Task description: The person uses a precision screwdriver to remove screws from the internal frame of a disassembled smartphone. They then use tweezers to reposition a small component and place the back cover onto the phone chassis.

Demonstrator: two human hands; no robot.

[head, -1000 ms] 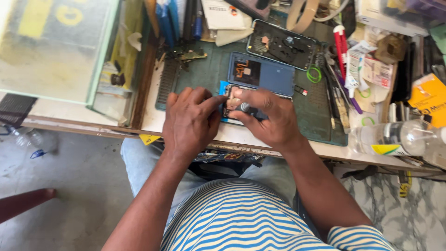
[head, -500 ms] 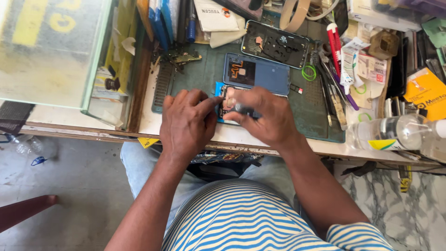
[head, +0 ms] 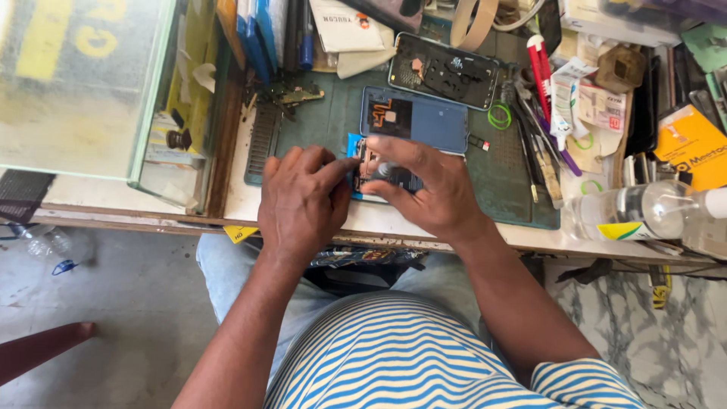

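Note:
An opened phone [head: 376,173] with its innards showing lies on a green work mat [head: 318,129] at the bench's front edge. My left hand [head: 299,201] rests on the phone's left side, fingertips pinching at its edge. My right hand [head: 428,189] covers the phone's right side and grips a small grey-tipped tool [head: 386,168] pressed onto the board. Just beyond lies a blue phone back cover [head: 415,120], and farther back a black phone frame [head: 445,72].
A glass display case [head: 83,83] stands at the left. Tweezers, screwdrivers and a red-handled tool [head: 539,64] lie right of the mat. A clear plastic bottle [head: 644,212] lies at the right edge, beside an orange box [head: 693,148]. Small packets and papers crowd the back.
Both hands have stayed on the opened phone with only small finger shifts. The camera has tilted slightly, moving the bench a little in view.

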